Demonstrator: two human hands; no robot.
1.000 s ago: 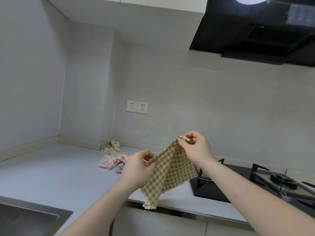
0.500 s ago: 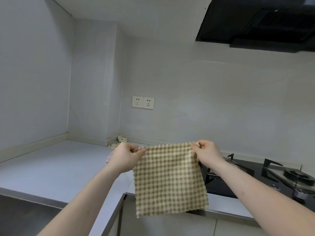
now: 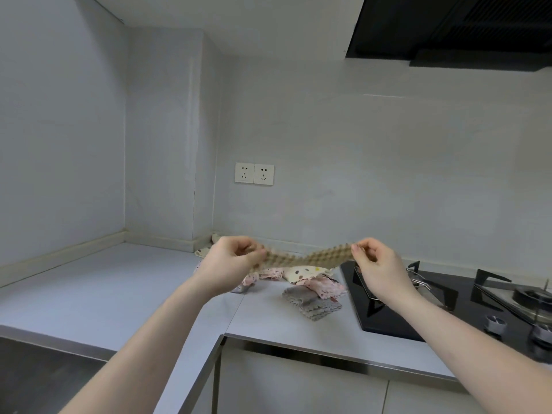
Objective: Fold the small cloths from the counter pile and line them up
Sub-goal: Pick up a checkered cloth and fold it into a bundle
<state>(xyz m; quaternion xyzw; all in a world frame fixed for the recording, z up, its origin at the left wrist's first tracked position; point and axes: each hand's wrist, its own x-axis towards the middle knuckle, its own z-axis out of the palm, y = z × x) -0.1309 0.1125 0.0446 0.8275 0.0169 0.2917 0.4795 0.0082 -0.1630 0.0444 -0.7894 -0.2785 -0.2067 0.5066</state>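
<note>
Pale grey walls meet a light counter with a black gas hob at its right end. Both hands hold a tan checked cloth stretched level in the air above the counter pile. Left hand grips one end, its fingers curled round it; right hand pinches the other. Seen almost edge-on, the cloth sags slightly midway.
</note>
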